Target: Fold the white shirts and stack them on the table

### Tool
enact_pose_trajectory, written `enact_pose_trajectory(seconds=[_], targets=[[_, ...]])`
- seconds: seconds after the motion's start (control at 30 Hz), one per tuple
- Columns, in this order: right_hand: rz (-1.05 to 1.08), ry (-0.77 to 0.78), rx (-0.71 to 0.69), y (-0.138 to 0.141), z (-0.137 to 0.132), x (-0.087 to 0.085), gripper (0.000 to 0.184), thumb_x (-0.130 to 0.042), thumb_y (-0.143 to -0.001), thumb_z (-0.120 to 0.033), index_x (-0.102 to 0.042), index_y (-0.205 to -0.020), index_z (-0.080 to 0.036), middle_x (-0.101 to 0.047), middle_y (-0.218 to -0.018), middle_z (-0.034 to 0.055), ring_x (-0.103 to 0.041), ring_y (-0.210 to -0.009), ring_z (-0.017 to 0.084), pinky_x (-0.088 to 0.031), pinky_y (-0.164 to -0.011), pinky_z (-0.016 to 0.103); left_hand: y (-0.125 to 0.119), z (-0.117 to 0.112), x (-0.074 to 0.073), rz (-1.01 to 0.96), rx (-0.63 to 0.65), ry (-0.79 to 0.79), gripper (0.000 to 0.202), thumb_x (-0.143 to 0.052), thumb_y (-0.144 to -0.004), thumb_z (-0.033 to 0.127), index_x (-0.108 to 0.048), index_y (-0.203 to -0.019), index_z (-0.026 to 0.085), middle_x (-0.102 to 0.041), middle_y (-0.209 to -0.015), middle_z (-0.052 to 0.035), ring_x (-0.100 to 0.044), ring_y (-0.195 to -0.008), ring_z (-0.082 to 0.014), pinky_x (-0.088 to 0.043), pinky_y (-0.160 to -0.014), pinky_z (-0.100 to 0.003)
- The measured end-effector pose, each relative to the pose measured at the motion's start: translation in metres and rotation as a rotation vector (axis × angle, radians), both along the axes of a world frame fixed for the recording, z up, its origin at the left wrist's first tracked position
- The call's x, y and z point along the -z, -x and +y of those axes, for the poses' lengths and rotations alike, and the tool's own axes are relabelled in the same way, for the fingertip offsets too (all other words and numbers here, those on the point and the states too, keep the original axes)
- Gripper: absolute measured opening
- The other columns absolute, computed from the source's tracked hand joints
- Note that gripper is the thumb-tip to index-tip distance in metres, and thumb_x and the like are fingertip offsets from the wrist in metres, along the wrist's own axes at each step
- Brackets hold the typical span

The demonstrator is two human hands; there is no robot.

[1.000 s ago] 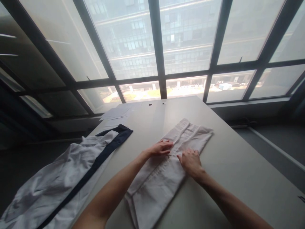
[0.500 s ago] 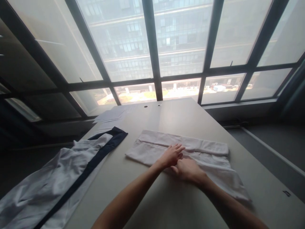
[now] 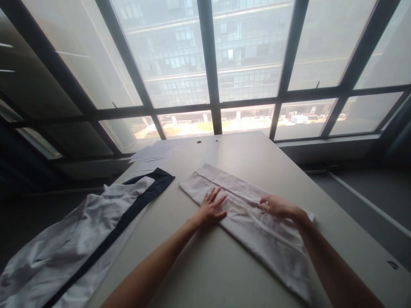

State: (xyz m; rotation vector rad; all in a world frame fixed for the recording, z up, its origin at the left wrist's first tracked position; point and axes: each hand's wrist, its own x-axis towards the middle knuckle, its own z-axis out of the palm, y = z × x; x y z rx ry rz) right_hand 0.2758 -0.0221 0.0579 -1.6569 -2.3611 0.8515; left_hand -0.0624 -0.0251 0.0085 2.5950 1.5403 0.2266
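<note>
A white folded garment (image 3: 237, 205) lies aslant on the pale table, with a lengthwise fold along it and its near end toward the lower right. My left hand (image 3: 212, 207) rests flat on the garment's left part, its fingers spread. To the right, my right hand (image 3: 278, 206) has its fingertips closed on the cloth at the fold edge. My right hand and forearm cover part of the garment's right end.
On the left, crumpled white clothing (image 3: 80, 235) with a dark navy band (image 3: 125, 222) hangs over the side of the table (image 3: 160, 256). Paper sheets (image 3: 152, 152) lie at the far left corner. Large framed windows (image 3: 247, 51) stand beyond.
The garment has turned clockwise on the table. My hands, close together before, are now apart: the left has shifted left, the right has moved right and farther away.
</note>
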Motion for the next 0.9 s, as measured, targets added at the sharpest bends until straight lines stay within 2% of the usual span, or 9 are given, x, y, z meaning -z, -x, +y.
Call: enact_pose_trajectory(seconds=[0.1, 0.2, 0.27, 0.33, 0.4, 0.47, 0.6, 0.8, 0.9], targets=[[0.074, 0.035, -0.079, 0.016, -0.009, -0.002, 0.027, -0.057, -0.091, -0.036, -0.078, -0.091, -0.018, -0.076, -0.086, 0.0069, -0.064, -0.073, 0.019, -0.043, -0.066, 0.027, 0.014, 0.015, -0.016, -0.006, -0.163, -0.193, 0.073, -0.064, -0.092, 0.049, -0.037, -0.156, 0.027, -0.016, -0.169, -0.0126, -0.004, -0.155, -0.0416, -0.01, -0.119, -0.069], [0.181, 0.098, -0.23, 0.038, -0.016, 0.001, 0.028, -0.053, -0.093, -0.033, -0.076, -0.086, -0.017, -0.073, -0.077, 0.0041, -0.061, -0.067, 0.016, -0.041, -0.061, 0.025, 0.007, 0.008, -0.02, -0.059, -0.309, -0.331, 0.062, -0.056, -0.097, 0.032, -0.039, -0.155, 0.022, -0.025, -0.166, -0.0148, -0.014, -0.154, -0.0374, -0.016, -0.122, -0.061], [0.173, 0.024, -0.253, 0.053, -0.019, 0.007, 0.028, -0.05, -0.094, -0.029, -0.073, -0.082, -0.017, -0.071, -0.075, 0.0033, -0.059, -0.066, 0.015, -0.041, -0.062, 0.024, -0.005, -0.003, -0.012, -0.087, -0.298, -0.259, 0.056, -0.052, -0.098, 0.032, -0.042, -0.153, 0.022, -0.033, -0.162, -0.015, -0.027, -0.151, -0.035, -0.027, -0.12, -0.056], [0.14, -0.156, -0.158, 0.067, -0.023, 0.015, 0.026, -0.049, -0.095, -0.025, -0.073, -0.087, -0.017, -0.072, -0.085, 0.0053, -0.062, -0.076, 0.017, -0.044, -0.071, 0.026, -0.015, -0.014, 0.0, -0.077, -0.258, -0.155, 0.053, -0.047, -0.101, 0.038, -0.043, -0.152, 0.022, -0.037, -0.161, -0.0144, -0.031, -0.149, -0.034, -0.03, -0.119, -0.057], [0.129, -0.331, -0.054, 0.079, -0.026, 0.026, 0.026, -0.048, -0.096, -0.024, -0.072, -0.105, -0.017, -0.071, -0.104, 0.0091, -0.063, -0.096, 0.02, -0.045, -0.086, 0.029, -0.022, -0.021, 0.01, -0.038, -0.221, -0.096, 0.053, -0.04, -0.103, 0.042, -0.042, -0.153, 0.022, -0.035, -0.162, -0.013, -0.028, -0.151, -0.0331, -0.025, -0.12, -0.059], [0.122, -0.439, -0.017, 0.088, -0.029, 0.037, 0.033, -0.049, -0.097, -0.026, -0.065, -0.126, -0.018, -0.066, -0.126, 0.0117, -0.056, -0.118, 0.023, -0.041, -0.1, 0.033, -0.024, -0.025, 0.016, -0.002, -0.204, -0.085, 0.053, -0.034, -0.105, 0.043, -0.041, -0.154, 0.023, -0.033, -0.164, -0.0114, -0.024, -0.153, -0.0318, -0.019, -0.122, -0.059], [0.013, -0.469, -0.039, 0.098, -0.03, 0.056, 0.049, -0.052, -0.098, -0.037, -0.052, -0.146, -0.023, -0.05, -0.15, 0.0122, -0.041, -0.138, 0.028, -0.031, -0.113, 0.043, -0.022, -0.026, 0.018, 0.033, -0.209, -0.118, 0.057, -0.031, -0.106, 0.051, -0.037, -0.157, 0.026, -0.031, -0.165, -0.0099, -0.021, -0.153, -0.0317, -0.019, -0.122, -0.059], [-0.068, -0.46, -0.053, 0.103, -0.028, 0.064, 0.055, -0.049, -0.099, -0.033, -0.043, -0.153, -0.029, -0.046, -0.155, 0.0104, -0.038, -0.141, 0.029, -0.028, -0.114, 0.045, -0.024, -0.026, 0.017, 0.058, -0.22, -0.156, 0.058, -0.037, -0.104, 0.051, -0.037, -0.157, 0.028, -0.032, -0.164, -0.0088, -0.023, -0.153, -0.0308, -0.021, -0.122, -0.057], [-0.092, -0.454, -0.056, 0.103, -0.028, 0.063, 0.051, -0.049, -0.099, -0.033, -0.047, -0.15, -0.033, -0.045, -0.155, 0.0091, -0.036, -0.142, 0.029, -0.027, -0.114, 0.045, -0.025, -0.027, 0.016, 0.042, -0.222, -0.154, 0.055, -0.039, -0.104, 0.048, -0.041, -0.155, 0.026, -0.035, -0.163, -0.01, -0.025, -0.152, -0.031, -0.021, -0.122, -0.058]])
